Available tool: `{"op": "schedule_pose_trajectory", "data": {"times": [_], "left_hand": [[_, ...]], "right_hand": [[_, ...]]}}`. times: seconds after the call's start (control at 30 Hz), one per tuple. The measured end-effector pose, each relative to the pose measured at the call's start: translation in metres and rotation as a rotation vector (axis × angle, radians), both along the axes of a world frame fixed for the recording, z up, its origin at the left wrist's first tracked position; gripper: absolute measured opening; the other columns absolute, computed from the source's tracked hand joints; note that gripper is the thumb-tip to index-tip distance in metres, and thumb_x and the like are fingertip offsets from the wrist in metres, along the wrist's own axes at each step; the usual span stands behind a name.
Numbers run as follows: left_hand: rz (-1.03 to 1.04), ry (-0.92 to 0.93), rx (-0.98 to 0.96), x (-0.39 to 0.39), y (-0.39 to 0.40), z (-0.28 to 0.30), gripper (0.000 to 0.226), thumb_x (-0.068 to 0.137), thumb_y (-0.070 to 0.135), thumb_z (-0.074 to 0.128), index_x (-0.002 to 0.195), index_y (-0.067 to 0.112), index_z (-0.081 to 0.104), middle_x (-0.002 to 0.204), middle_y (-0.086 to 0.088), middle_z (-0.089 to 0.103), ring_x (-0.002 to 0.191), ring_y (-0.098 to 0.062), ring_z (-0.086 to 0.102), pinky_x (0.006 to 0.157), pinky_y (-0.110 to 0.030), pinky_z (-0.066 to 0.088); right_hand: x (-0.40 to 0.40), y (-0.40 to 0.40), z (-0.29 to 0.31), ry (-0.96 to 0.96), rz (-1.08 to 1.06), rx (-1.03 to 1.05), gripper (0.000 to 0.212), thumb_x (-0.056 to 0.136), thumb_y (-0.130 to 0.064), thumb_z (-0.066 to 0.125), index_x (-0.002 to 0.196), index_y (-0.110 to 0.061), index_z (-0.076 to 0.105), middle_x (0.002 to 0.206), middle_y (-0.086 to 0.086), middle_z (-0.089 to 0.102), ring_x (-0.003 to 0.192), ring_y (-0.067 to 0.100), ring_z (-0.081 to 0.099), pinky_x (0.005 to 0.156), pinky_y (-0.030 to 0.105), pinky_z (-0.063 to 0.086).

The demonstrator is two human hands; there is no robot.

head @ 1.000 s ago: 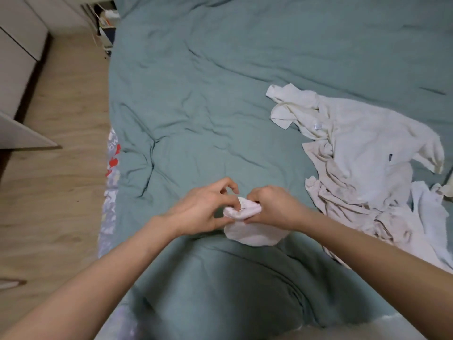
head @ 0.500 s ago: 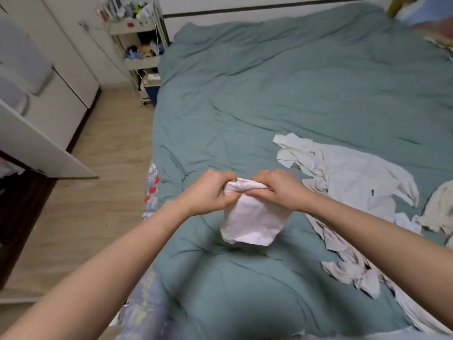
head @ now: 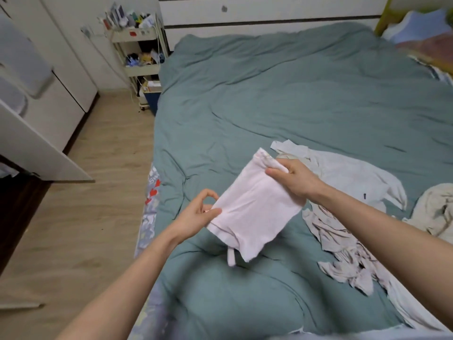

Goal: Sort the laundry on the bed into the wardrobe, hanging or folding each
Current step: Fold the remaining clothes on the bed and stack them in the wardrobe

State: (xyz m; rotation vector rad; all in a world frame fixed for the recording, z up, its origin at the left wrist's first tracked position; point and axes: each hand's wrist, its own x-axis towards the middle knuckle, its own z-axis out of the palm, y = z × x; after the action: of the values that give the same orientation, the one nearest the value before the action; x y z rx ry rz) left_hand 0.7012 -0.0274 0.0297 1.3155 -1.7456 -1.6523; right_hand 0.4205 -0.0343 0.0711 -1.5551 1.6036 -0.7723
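A small pale pink garment point(head: 255, 207) hangs spread out above the teal bed cover point(head: 282, 99). My right hand point(head: 291, 177) grips its upper right edge. My left hand point(head: 198, 214) pinches its lower left edge between thumb and fingers. A thin strap dangles from the garment's bottom. White and cream laundry point(head: 348, 207) lies crumpled on the bed to the right of my hands.
The white wardrobe point(head: 56, 77) stands along the left wall, with an open door point(head: 36, 148) jutting over the wooden floor point(head: 81, 217). A cluttered white trolley point(head: 139, 50) stands at the bed's far left corner. A beige garment point(head: 434, 209) lies at the right edge.
My hands have moved apart and lifted, stretching the bunched pink garment out flat between them. The view has tilted up, showing more of the room.
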Motion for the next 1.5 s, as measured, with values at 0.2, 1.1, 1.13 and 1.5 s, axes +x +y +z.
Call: {"op": "schedule_pose_trajectory", "data": {"times": [0.2,1.1,1.13,1.5], "left_hand": [[0.045,0.089,-0.046,-0.003,0.009,0.007,0.011,0.082,0.007,0.067,0.088,0.013,0.062,0.069,0.007,0.049,0.059,-0.008,0.038,0.054,-0.020,0.032],[-0.192,-0.792,-1.095,0.050,0.026,-0.027,0.015,0.080,0.019,0.049,0.080,0.022,0.035,0.048,-0.005,0.051,0.041,-0.029,0.052,0.035,-0.026,0.036],[-0.245,-0.937,-0.971,0.055,0.026,-0.032,0.014,0.082,0.018,0.052,0.081,0.021,0.038,0.058,-0.007,0.059,0.052,-0.031,0.059,0.043,-0.029,0.043],[0.098,-0.110,-0.183,0.013,-0.007,0.020,0.077,0.074,0.027,0.082,0.140,0.019,0.043,0.139,0.013,0.049,0.127,0.004,0.044,0.097,-0.024,0.045]], "right_hand": [[0.001,0.006,-0.026,-0.122,-0.158,0.096,0.012,0.094,-0.025,0.058,0.090,-0.019,0.068,0.084,-0.004,0.065,0.072,0.008,0.057,0.064,0.020,0.043],[-0.006,-0.005,0.012,-0.145,0.031,0.049,0.015,0.093,-0.028,0.061,0.095,-0.016,0.070,0.083,-0.004,0.066,0.073,0.005,0.060,0.066,0.020,0.046],[-0.003,-0.006,0.013,-0.144,0.038,0.022,0.013,0.093,-0.027,0.061,0.089,-0.018,0.070,0.081,-0.005,0.064,0.071,0.004,0.057,0.064,0.019,0.044],[0.030,-0.032,0.028,0.048,0.397,-0.053,0.028,0.091,-0.022,0.064,0.081,0.004,0.061,0.070,-0.003,0.046,0.064,0.004,0.040,0.055,0.022,0.030]]}}
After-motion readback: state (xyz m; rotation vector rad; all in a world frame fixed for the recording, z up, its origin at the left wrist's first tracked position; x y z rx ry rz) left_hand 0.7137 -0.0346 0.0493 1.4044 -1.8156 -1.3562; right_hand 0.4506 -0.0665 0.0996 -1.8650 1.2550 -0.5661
